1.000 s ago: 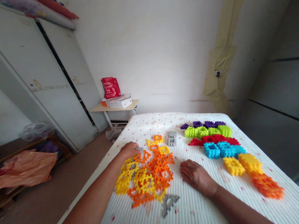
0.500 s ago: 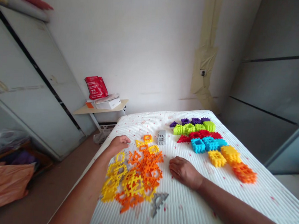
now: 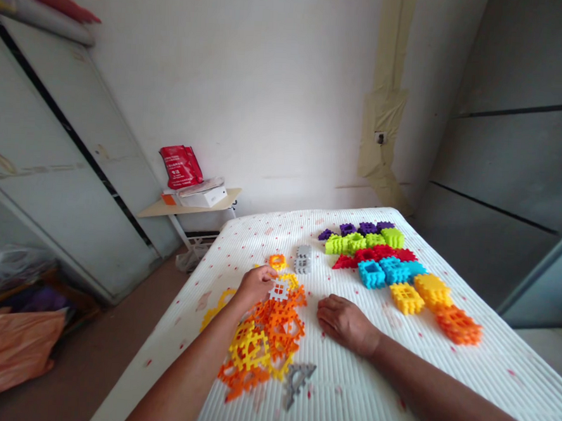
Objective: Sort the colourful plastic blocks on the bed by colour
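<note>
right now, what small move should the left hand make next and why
Probably carry the gray window piece held in the left hand to the gray stacks nearby, since the color matches and the blue stacks and green stacks are likewise grouped by color.

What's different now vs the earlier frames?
Left hand has moved right, over the far part of the orange and yellow pile. A light grey window piece now shows clearly at its fingers; when it was gripped is unclear. Unchanged: right hand resting on the bed cover, sorted coloured rows, grey stack, grey triangle.
</note>
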Tool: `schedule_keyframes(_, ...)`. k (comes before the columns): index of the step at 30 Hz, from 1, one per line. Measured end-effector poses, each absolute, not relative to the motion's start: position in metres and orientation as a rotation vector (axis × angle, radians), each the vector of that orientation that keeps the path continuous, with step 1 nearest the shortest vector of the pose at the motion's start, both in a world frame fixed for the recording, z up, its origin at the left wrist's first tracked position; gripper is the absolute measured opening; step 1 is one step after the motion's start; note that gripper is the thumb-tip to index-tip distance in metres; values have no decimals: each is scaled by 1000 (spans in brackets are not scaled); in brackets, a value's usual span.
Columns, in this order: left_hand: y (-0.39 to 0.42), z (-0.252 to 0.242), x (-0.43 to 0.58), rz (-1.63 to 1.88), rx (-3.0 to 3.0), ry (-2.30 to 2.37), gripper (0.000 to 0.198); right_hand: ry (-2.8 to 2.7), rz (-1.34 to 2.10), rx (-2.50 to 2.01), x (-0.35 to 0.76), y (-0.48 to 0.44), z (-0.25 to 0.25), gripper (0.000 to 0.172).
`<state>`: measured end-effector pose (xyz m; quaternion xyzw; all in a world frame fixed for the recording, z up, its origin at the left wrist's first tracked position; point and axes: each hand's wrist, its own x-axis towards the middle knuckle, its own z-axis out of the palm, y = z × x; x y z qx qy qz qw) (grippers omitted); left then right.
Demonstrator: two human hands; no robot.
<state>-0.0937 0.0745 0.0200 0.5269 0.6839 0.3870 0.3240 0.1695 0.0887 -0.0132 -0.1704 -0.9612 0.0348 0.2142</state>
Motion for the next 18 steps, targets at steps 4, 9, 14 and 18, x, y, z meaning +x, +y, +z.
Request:
schedule_keyframes(4, 68, 24, -95, 1005, 1464, 1859, 36, -2666, 93, -470, 169, 90, -14, 27)
schedule_keyframes(9, 55, 30, -98, 787, 1829, 1832, 48, -2666, 69, -472, 169, 90, -16, 26)
schedule_keyframes(14, 54, 20, -102, 717, 1992, 1823, 51, -2672, 61, -485, 169, 89, -14, 27)
schedule_keyframes(18, 57, 17, -104, 687, 2013, 1826, 51, -2677, 63, -493, 169, 88, -11, 27)
